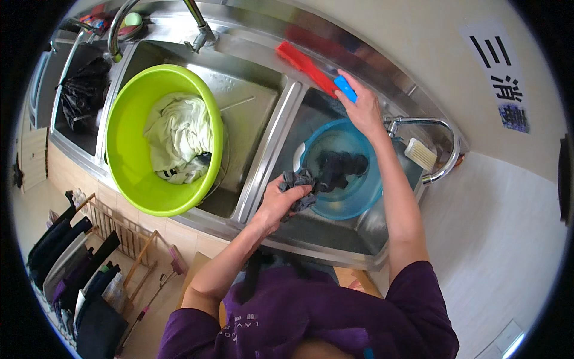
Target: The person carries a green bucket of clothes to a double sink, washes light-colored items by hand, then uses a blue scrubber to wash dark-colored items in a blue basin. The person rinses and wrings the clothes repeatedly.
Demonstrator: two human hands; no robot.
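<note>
My left hand point(278, 199) grips a bunched dark grey cloth point(298, 185) over the left rim of a blue plastic basin point(376, 179). Water fills part of the basin, and a black cloth point(338, 168) lies wet in it. Between the thumb and fingers of my right hand point(362, 104) is a small blue block point(345, 88), perhaps a soap bar. A long red brush point(309, 67) lies on the sink's back ledge, its near end by my right thumb. Whether that hand touches the brush, I cannot tell.
A lime-green bucket point(117, 152) with white cloths point(179, 130) stands in the middle sink bowl. Chrome faucets point(455, 143) rise at right and back. A cream scrub brush point(420, 154) rests at right. A black plastic bag point(85, 92) sits far left; a clothes rack point(119, 213) stands below.
</note>
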